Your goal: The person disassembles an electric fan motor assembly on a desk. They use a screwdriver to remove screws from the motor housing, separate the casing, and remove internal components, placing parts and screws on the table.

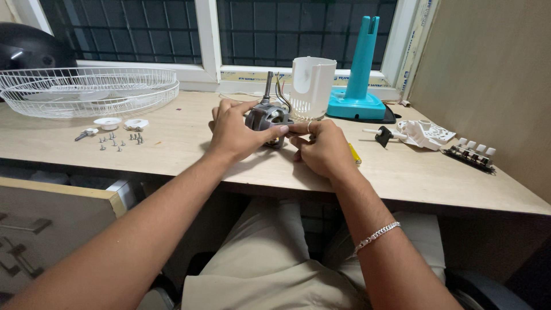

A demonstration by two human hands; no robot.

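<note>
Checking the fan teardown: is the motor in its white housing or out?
Out. The motor sits bare on the desk between both hands; the white housing stands apart behind it.

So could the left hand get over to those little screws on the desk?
Probably yes. The left hand rests on the fan motor, and the bare desk lies between it and the screws, with nothing in between.

Even indoor light from above; dark window panes [298, 28]; soft shadows under hands on pale wooden desk [172, 138]. Sharp centre, wide-angle stretch at edges.
</note>
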